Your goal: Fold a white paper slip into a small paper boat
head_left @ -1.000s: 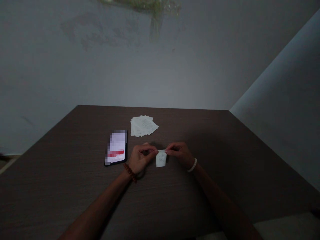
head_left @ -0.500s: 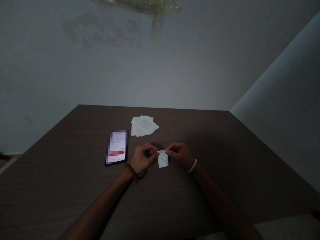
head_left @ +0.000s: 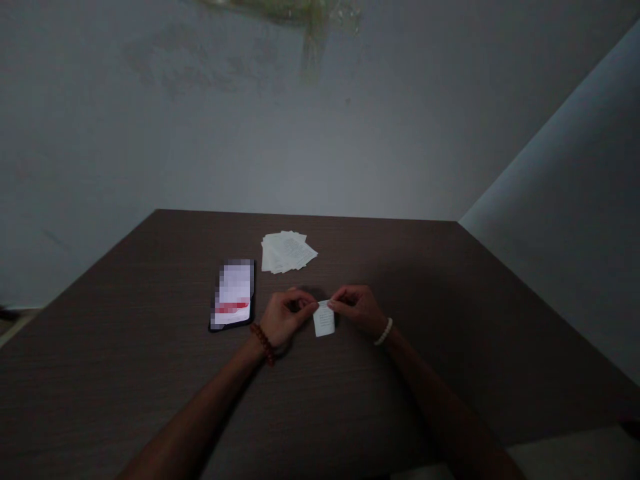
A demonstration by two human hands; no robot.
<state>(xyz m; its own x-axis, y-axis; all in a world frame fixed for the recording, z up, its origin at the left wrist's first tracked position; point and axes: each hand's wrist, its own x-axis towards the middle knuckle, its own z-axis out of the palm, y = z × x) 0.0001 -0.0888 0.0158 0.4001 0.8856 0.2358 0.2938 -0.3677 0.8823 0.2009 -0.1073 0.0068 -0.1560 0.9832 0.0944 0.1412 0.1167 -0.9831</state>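
Observation:
A small white slip of paper [head_left: 325,321] with lines of print hangs between my two hands, its lower edge towards me. My left hand [head_left: 287,317] pinches its upper left corner between thumb and forefinger. At the upper right corner, my right hand [head_left: 357,308] pinches it the same way. Brown beads circle my left wrist and pale beads my right. Beyond my left hand lies a loose, fanned pile of printed white papers [head_left: 287,252], apart from my fingers.
A phone [head_left: 233,293] with a lit, partly blurred screen lies left of my left hand. All of this is on a dark brown wooden table [head_left: 320,407]. Its far edge meets a grey, stained wall [head_left: 320,147].
My fingertips have drawn slightly closer together along the slip's top edge. The slip has shifted a touch to the left. The pile and the phone stay where they were.

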